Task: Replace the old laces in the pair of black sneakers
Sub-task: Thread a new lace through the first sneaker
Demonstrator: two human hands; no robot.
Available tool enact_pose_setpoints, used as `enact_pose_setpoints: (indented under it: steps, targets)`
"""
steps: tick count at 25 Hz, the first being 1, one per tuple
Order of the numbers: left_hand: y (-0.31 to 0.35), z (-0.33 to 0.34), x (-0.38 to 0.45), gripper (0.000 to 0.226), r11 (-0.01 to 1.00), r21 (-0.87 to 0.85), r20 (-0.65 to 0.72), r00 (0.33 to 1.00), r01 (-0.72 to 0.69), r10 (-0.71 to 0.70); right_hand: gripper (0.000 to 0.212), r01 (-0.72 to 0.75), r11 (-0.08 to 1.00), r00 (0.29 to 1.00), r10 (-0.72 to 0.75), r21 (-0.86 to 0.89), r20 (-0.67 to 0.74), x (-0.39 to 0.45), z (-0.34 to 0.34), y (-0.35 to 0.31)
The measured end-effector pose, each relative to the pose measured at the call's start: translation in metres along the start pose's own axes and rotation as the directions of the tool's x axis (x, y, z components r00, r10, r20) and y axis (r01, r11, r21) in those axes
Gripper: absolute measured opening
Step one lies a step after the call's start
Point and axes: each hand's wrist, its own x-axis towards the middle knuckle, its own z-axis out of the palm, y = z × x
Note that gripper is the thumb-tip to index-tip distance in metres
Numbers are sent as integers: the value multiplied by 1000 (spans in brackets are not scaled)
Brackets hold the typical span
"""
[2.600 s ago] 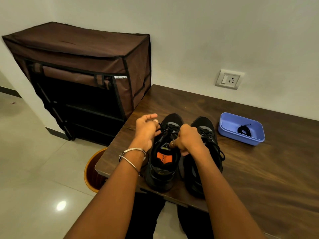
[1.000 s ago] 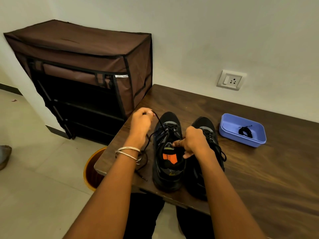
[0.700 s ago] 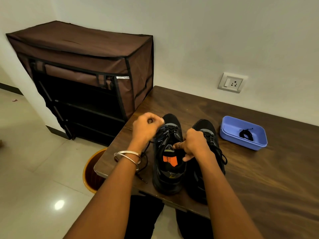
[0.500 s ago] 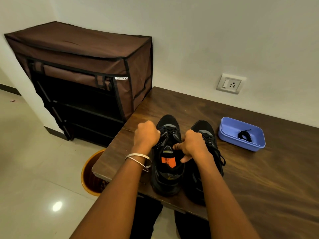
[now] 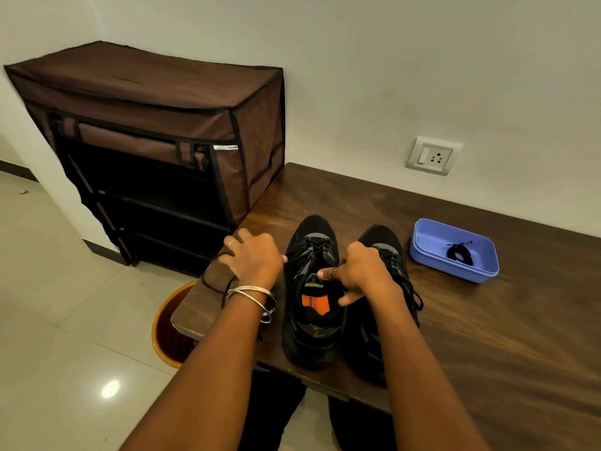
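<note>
The pair of black sneakers stands side by side at the front edge of the desk [image 5: 487, 336], toes pointing toward the wall, which leaves the openings and eyelets facing the person. The right hand [image 5: 361, 275] grips the tongue and collar of the left sneaker [image 5: 309, 327], fingers curled, probably to hold it steady while the lace is worked loose. The left hand [image 5: 252, 260] is just beside that shoe near the desk's left edge, fingers curled downward; it seems to be pulling the old lace [image 5: 213, 284] sideways, though the strand inside its grip is hard to make out. A loop of that lace lies on the wood by the wrist. The right sneaker [image 5: 393, 255] is still fully laced. Toward the back right of the shoes, a blue tray [image 5: 419, 245] holds a coiled black lace [image 5: 460, 253], presumably a replacement kept within reach.

The desk is dark wood against a white wall with a socket [image 5: 431, 156]. A brown fabric shoe rack [image 5: 162, 125] stands at its left end, and an orange bin [image 5: 162, 333] sits on the tiled floor below the left front corner.
</note>
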Motion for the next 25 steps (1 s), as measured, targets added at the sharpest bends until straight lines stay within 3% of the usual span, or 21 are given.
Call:
enact_pose_setpoints:
  steps: [2, 5, 9, 11, 12, 14, 16, 21, 25]
  targets:
    - [6, 2, 1, 40, 996, 39, 19, 997, -78, 77, 45, 2, 999, 1000, -3, 32, 28, -1, -2, -1]
    - [3, 5, 11, 33, 986, -166, 22, 999, -30, 34, 48, -7, 996, 1000, 5, 93, 19, 1, -7, -1]
    - [2, -13, 11, 38, 957, -289, -20, 1000, 9, -15, 45, 60, 997, 966, -72, -53, -247, 11, -13, 6]
    - [5, -28, 3, 37, 900, -434, -20, 999, 26, -38, 33, 183, 982, 938, -163, 40, -306, 12, -13, 4]
    - [6, -35, -1, 36, 811, -585, 7, 1000, 9, -6, 27, 251, 963, 926, -209, 100, -315, 10, -11, 0]
    - [11, -47, -12, 33, 484, -875, 93, 990, 29, 109, 20, 341, 909, 916, -264, 239, -302, 5, -6, -10]
    - [17, -58, -21, 29, 231, -966, 168, 957, 114, 234, 20, 353, 847, 930, -274, 396, -244, 2, 1, -18]
    - [17, -69, -22, 56, -242, -906, 208, 862, 348, 463, 17, 223, 689, 956, -293, 689, -17, -5, 8, -32]
    - [11, -66, -14, 87, -483, -760, 174, 852, 435, 494, 12, 209, 628, 963, -265, 750, -47, -14, -2, -33]
